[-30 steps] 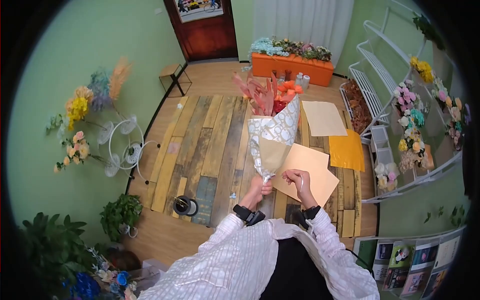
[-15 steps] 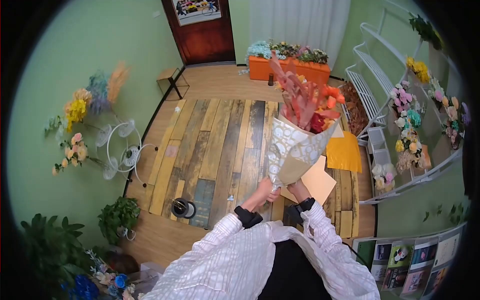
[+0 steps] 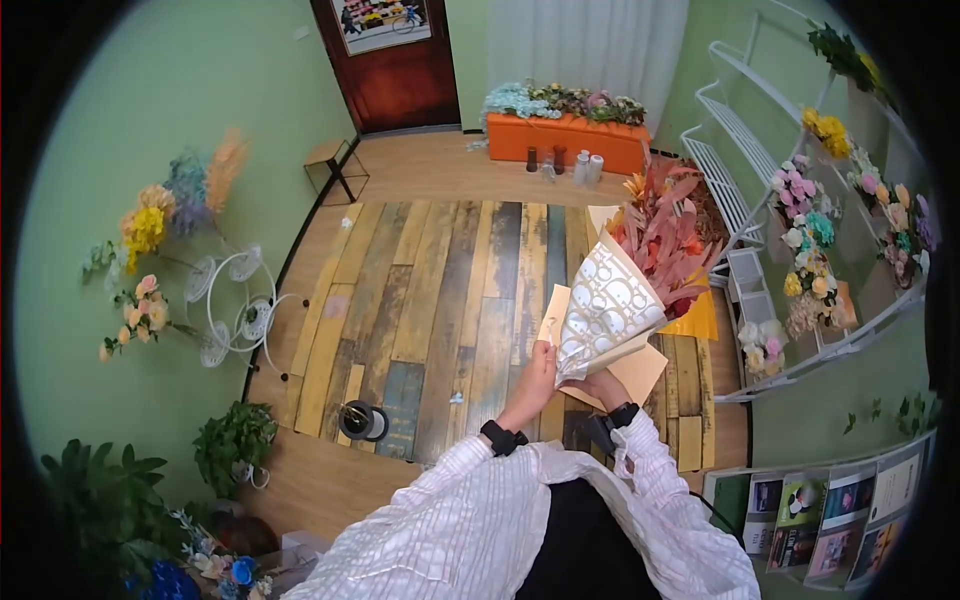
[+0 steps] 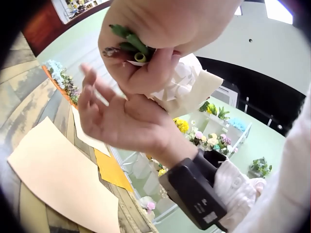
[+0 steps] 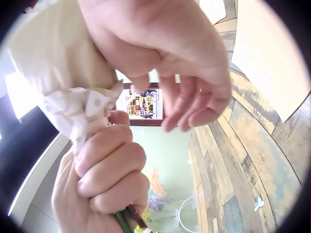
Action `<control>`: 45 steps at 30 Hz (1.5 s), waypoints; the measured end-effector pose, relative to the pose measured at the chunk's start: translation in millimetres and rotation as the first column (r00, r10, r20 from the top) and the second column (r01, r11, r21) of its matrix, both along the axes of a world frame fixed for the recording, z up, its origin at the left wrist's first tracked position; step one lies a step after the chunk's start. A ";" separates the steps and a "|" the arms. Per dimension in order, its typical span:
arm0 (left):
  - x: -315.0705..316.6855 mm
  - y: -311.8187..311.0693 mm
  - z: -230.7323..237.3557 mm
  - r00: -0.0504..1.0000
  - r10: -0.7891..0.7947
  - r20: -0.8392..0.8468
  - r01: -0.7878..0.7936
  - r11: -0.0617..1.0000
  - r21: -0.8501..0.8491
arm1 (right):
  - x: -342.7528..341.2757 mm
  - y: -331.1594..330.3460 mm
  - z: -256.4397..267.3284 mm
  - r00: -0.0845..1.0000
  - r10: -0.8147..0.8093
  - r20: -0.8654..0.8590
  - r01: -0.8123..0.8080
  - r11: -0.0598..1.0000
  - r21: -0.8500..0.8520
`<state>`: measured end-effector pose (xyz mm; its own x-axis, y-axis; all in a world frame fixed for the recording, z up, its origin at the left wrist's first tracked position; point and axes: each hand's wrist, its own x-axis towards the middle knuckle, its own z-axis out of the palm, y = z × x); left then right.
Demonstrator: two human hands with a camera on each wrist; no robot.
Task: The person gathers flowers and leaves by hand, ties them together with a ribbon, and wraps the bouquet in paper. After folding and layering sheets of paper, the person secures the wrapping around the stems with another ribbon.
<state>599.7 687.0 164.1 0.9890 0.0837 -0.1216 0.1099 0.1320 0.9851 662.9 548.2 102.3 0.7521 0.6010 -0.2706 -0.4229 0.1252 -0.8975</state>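
Note:
A bouquet wrapped in white patterned paper leans to the right over the table, its reddish leaves and orange flowers at the top. My left hand grips it at the narrow neck, fingers curled round the stems. Cut green stem ends poke out of that fist in the left wrist view. Close beside the neck is my right hand, its fingers loosely bent and nothing between them. In the left wrist view its palm is turned up under the left fist, and the head view shows it partly behind the wrapping.
Tan paper sheets and a yellow-orange sheet lie on the plank table. A dark round holder stands at its near left edge. White flower racks line the right wall; an orange bench stands beyond the table.
The bouquet has swung to the right and turned, so more of its leaves face right. My right hand has gone from beside the neck to partly behind the wrapping.

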 end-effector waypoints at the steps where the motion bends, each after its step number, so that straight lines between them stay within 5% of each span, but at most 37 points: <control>1: 2.7 1.8 -8.3 0.976 0.110 0.189 -0.151 0.964 0.218 | -9.9 -1.2 22.5 0.987 0.094 -0.128 -0.108 0.988 -0.108; 2: 5.7 2.2 -11.2 0.904 0.169 0.392 -0.330 0.860 0.389 | -18.7 -4.4 36.3 0.988 0.097 -0.123 -0.111 0.988 -0.112; 3: 7.8 4.3 -9.1 0.899 0.176 0.400 -0.339 0.859 0.383 | -28.1 -7.8 46.9 0.942 0.333 -0.037 -0.311 0.829 -0.465; 4: 8.1 8.1 -6.2 0.921 0.195 0.337 -0.334 0.841 0.425 | -35.2 -9.4 60.8 0.827 0.561 -0.045 -0.393 0.518 -0.760; 5: 5.6 10.6 -4.9 0.940 0.213 0.266 -0.319 0.824 0.468 | -42.2 -8.4 86.2 0.824 0.564 -0.048 -0.395 0.514 -0.761; 7: 2.9 11.4 -0.7 0.938 0.237 0.252 -0.331 0.828 0.453 | -55.2 -1.5 134.7 0.880 0.409 0.242 -0.180 0.757 -0.628; 9: -0.2 5.9 -1.8 0.937 0.248 0.246 -0.336 0.835 0.437 | -46.3 15.7 151.0 0.851 0.120 0.512 0.176 0.852 -0.493; 12: -1.6 1.6 -5.2 0.914 0.313 0.259 -0.399 0.810 0.429 | -23.4 55.2 150.2 0.709 0.061 0.703 0.367 0.819 -0.441; 14: -3.4 0.3 -10.7 0.916 0.294 0.273 -0.392 0.801 0.453 | -11.9 81.4 132.7 0.439 0.338 0.832 0.518 0.662 -0.542; 15: -4.9 0.0 -8.5 0.914 0.294 0.282 -0.396 0.798 0.454 | -10.4 89.3 127.8 0.432 0.334 0.837 0.521 0.665 -0.535; 18: -8.2 1.3 -6.3 0.923 0.321 0.212 -0.384 0.793 0.473 | -6.8 99.7 119.7 0.435 0.452 0.779 0.444 0.644 -0.623; 20: -8.1 5.9 -13.4 0.897 0.337 0.286 -0.432 0.810 0.396 | -3.5 98.0 120.0 0.623 0.318 0.714 0.299 0.747 -0.593; 24: -7.5 14.1 -25.7 0.855 0.396 0.335 -0.501 0.796 0.339 | -6.0 85.7 120.0 0.654 0.245 0.716 0.260 0.816 -0.516; 26: -7.6 13.8 -23.5 0.860 0.509 0.017 -0.509 0.861 -0.016 | -12.5 76.5 117.0 0.723 0.186 0.665 0.184 0.876 -0.446; 29: -7.2 24.6 -13.9 0.901 0.403 -0.161 -0.429 0.885 -0.183 | -22.7 66.2 114.5 0.800 0.144 0.582 0.091 0.931 -0.355; 35: 3.5 27.9 -15.8 0.932 0.202 -0.300 -0.329 0.818 -0.471 | -36.3 47.1 111.8 0.762 0.176 0.623 0.060 0.939 -0.339; 37: 4.9 28.2 -14.7 0.943 0.119 -0.311 -0.290 0.753 -0.591 | -35.2 41.7 109.6 0.913 -0.011 0.409 0.081 0.985 -0.154; 41: 8.2 26.4 -28.5 0.956 -0.076 -0.282 -0.196 0.550 -0.812 | -22.2 36.7 72.3 0.970 -0.129 0.207 0.136 0.990 -0.024; 43: 7.6 28.4 -29.2 0.967 -0.156 -0.203 -0.068 0.606 -0.792 | -25.9 42.1 65.7 0.958 -0.212 -0.192 0.233 0.968 0.089; 45: 6.9 30.3 -26.0 0.962 -0.242 -0.129 0.061 0.649 -0.758 | -24.6 41.8 58.9 0.959 -0.157 -0.234 0.194 0.971 0.143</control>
